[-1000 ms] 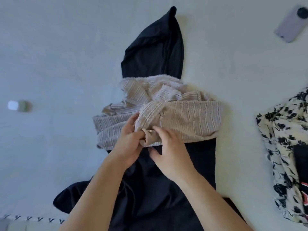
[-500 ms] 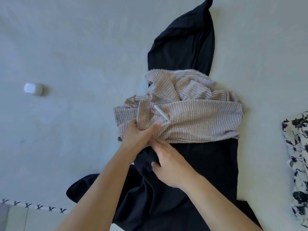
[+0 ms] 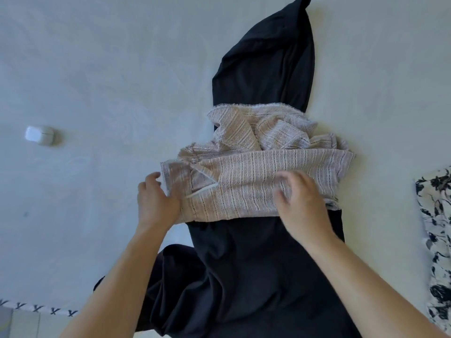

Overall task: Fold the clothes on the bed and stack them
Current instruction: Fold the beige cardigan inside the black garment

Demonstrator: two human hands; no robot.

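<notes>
Beige striped lace-knit garment [image 3: 263, 186] atop long black garment [image 3: 256, 276], left hand [image 3: 156, 201] and blurred right hand [image 3: 302, 203] with fingers curled into opposite ends, presumably to square the fold.

just one head-mounted wide-angle view, looking steeply down, pretty close over the pale sheeted bed [image 3: 97, 69], forearms reaching in from the bottom edge.

We see a pale, softly lit bed sheet [image 3: 102, 76] filling nearly the whole view, with a small white case [image 3: 40, 135] lying on it at the left and a dark cross-patterned border [image 3: 36, 308] along its lower-left edge.
</notes>
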